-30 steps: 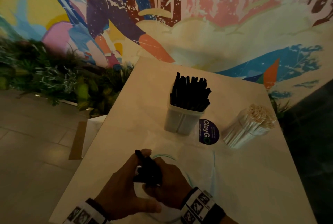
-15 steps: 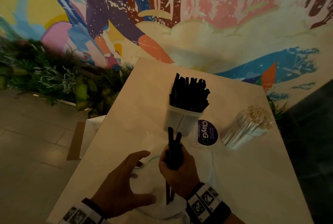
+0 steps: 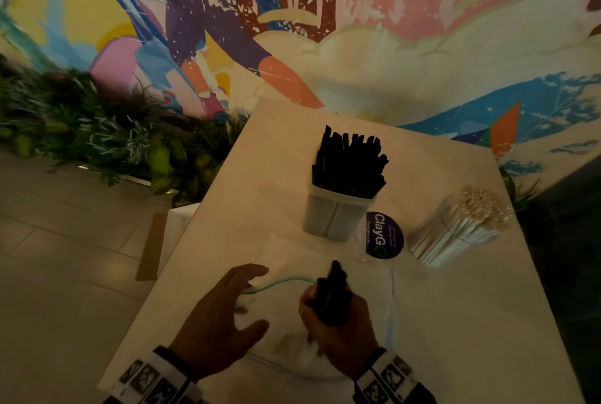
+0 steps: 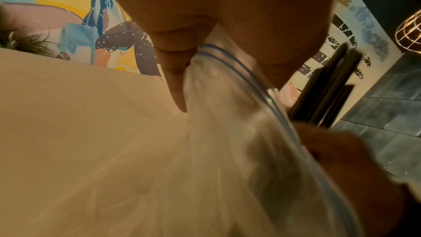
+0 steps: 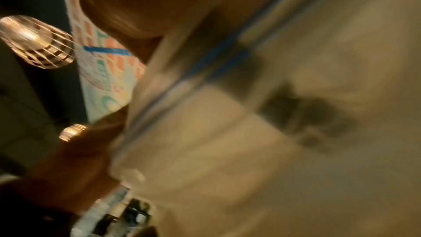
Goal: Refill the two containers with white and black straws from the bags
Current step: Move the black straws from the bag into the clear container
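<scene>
My right hand [image 3: 328, 309] grips a small bundle of black straws [image 3: 333, 289] upright over a clear zip bag [image 3: 286, 322] lying flat on the white table [image 3: 471, 322]. My left hand [image 3: 253, 298] is spread open and rests on the bag's left side. In the left wrist view its fingers [image 4: 177, 87] press the bag [image 4: 227, 132] next to the black straws [image 4: 325, 93]. Further back, a clear container [image 3: 335, 218] stands packed with black straws [image 3: 349, 162]. To its right, a clear container of white straws [image 3: 455, 234] lies tilted. The right wrist view is blurred.
A round lid with a dark ClayGo sticker [image 3: 383, 236] lies between the two containers. The table's left edge [image 3: 182, 247] drops to a tiled floor. Plants [image 3: 97, 136] and a painted wall [image 3: 390, 45] stand behind the table.
My right hand has pulled the black straw bundle up out of the bag and turned it upright. My left hand has let go of the straws and now lies spread on the bag.
</scene>
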A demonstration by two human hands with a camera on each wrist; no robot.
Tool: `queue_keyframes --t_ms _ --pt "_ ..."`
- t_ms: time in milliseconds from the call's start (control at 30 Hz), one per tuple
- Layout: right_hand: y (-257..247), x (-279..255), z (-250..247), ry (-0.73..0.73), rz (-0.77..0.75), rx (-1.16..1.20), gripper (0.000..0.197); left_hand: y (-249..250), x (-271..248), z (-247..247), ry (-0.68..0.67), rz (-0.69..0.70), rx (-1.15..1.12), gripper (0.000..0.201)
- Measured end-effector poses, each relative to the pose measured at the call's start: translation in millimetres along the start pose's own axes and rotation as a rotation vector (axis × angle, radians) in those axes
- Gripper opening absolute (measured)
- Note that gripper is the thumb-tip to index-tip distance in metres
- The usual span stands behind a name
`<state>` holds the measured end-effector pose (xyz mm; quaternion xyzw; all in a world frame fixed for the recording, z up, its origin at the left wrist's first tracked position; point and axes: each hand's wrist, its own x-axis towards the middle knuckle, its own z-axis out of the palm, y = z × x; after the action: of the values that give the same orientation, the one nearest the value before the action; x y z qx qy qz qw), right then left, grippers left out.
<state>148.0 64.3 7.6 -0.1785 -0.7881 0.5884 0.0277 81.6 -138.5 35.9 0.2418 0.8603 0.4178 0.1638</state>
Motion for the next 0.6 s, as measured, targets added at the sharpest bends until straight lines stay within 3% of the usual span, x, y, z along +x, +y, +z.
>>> queue_keyframes --t_ms 67,200,267,433,500,600 --pt "6.5 -0.4 0.8 -0.046 0.090 -0.011 0.008 -0.5 2.4 1.1 0.029 -0.006 0.032 0.069" --pt "10.3 1.6 -4.7 -0.029 0.054 0.043 0.025 1.2 8.0 4.2 0.122 -0.054 0.125 0.059" --pt "11.0 -1.9 -3.4 -0.084 0.066 0.051 0.007 3.3 11.6 3.8 0.135 -0.128 0.164 0.049" --pt "2.6 -6.8 -2.8 -0.263 0.024 0.016 0.037 5.9 15.9 0.3 0.110 -0.185 0.237 0.024" --pt "-5.7 -5.6 -5.9 -0.191 -0.021 0.055 0.044 8.6 16.4 -2.3 0.126 -0.175 0.218 0.022" --pt "-28.8 -3.1 -15.3 -0.070 -0.084 0.184 0.019 16.3 19.9 -7.5 0.131 -0.142 0.175 0.019"
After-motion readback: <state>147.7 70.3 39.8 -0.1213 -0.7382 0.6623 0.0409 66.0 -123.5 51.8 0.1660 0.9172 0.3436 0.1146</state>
